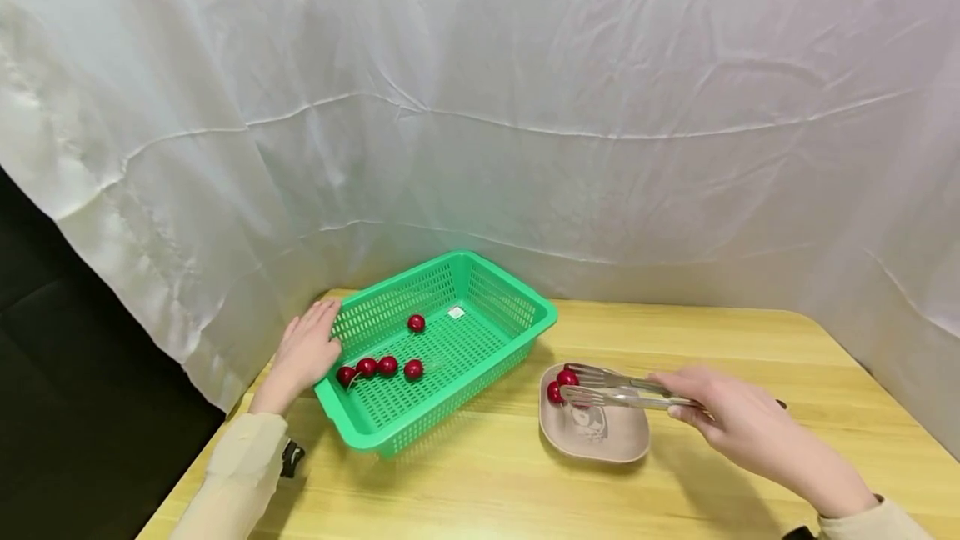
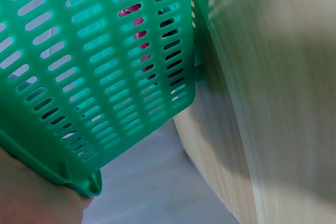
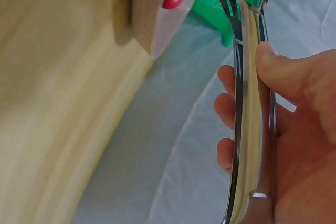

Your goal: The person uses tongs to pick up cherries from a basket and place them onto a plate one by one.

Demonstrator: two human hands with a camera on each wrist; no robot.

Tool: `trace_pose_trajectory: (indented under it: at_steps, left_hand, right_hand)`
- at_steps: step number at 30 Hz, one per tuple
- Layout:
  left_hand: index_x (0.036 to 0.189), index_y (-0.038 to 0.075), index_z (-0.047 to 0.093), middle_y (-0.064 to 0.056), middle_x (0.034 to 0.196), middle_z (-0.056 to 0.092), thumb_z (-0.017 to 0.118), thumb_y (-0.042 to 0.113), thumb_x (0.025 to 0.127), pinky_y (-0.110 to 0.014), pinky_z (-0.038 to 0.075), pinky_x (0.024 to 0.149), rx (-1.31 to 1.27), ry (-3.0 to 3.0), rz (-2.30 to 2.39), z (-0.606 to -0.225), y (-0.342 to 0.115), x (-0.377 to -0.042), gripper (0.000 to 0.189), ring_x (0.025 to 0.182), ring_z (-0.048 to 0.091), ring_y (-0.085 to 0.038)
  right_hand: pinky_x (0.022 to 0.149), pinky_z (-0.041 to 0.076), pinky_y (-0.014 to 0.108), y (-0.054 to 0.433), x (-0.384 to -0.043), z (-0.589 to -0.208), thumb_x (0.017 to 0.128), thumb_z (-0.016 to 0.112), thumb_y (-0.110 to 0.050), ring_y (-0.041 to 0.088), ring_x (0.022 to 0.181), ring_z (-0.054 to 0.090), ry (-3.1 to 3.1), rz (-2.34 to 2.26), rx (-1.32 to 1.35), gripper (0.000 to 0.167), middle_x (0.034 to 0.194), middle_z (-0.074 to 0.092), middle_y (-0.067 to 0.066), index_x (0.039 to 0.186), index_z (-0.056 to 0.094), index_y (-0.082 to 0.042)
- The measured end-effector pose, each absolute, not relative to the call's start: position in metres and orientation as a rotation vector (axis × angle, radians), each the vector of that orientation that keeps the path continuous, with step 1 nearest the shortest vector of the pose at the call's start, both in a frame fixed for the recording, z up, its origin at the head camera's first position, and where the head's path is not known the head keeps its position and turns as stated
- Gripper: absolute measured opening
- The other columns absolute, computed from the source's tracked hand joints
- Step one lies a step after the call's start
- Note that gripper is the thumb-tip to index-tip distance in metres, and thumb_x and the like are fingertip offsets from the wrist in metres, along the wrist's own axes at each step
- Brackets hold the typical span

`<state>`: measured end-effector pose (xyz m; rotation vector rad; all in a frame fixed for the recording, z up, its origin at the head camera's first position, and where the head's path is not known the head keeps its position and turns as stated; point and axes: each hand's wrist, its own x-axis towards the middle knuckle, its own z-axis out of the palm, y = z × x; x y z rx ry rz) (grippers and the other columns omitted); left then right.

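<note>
My left hand [image 1: 306, 350] holds the left end of a green plastic basket [image 1: 442, 427] by the rim; the left wrist view shows part of that hand [image 2: 39, 198] against the rim's underside. Several dark red cherries [image 1: 413, 369] lie in the basket, mostly toward its left end. In my right hand [image 1: 738, 419] are metal tongs [image 1: 637, 390], gripped between thumb and fingers, their slotted tips over a small beige dish [image 1: 600, 448]. Cherries [image 1: 555, 392] sit at the dish's far left side, beside the tips. Whether the tips pinch one cannot be told.
The basket and dish stand apart on a light wooden table [image 1: 510, 473], basket left, dish right. Pale fabric [image 1: 525, 148] hangs behind the table and along its sides. A small white label [image 1: 456, 312] lies on the basket's floor.
</note>
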<state>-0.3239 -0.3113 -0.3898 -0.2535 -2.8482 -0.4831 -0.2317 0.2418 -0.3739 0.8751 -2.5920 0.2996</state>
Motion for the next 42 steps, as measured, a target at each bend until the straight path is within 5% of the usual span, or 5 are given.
trace_pose_trajectory:
  at_steps: [15,28,42]
  left_hand:
    - [0.151,-0.008,0.026,-0.029,0.156,0.022,0.044,0.011,0.093,-0.062,0.006,0.114,-0.240,-2.861,-0.478,-0.391,-0.313,-0.325,0.064,0.144,0.016,-0.046]
    - [0.151,-0.008,0.027,-0.029,0.156,0.023,0.044,0.012,0.095,-0.062,0.007,0.114,-0.237,-2.851,-0.481,-0.390,-0.311,-0.324,0.062,0.144,0.017,-0.046]
    - [0.151,-0.008,0.027,-0.028,0.156,0.024,0.044,0.013,0.095,-0.062,0.008,0.114,-0.226,-2.857,-0.462,-0.391,-0.312,-0.326,0.062,0.144,0.017,-0.045]
  right_hand:
    - [0.054,0.038,0.023,0.237,-0.230,-0.395,0.085,0.076,-0.018,-0.003,0.073,0.045,-2.672,0.273,0.909,0.045,0.102,0.062,-0.016,0.129,0.066,-0.015]
    - [0.052,0.043,0.027,0.227,-0.228,-0.373,0.087,0.074,-0.017,0.007,0.076,0.059,-2.555,0.145,0.876,0.043,0.108,0.065,-0.009,0.129,0.065,-0.017]
    - [0.075,0.046,0.044,0.197,-0.243,-0.340,0.086,0.072,-0.011,0.024,0.100,0.067,-2.406,0.154,0.946,0.051,0.122,0.067,0.003,0.135,0.060,-0.009]
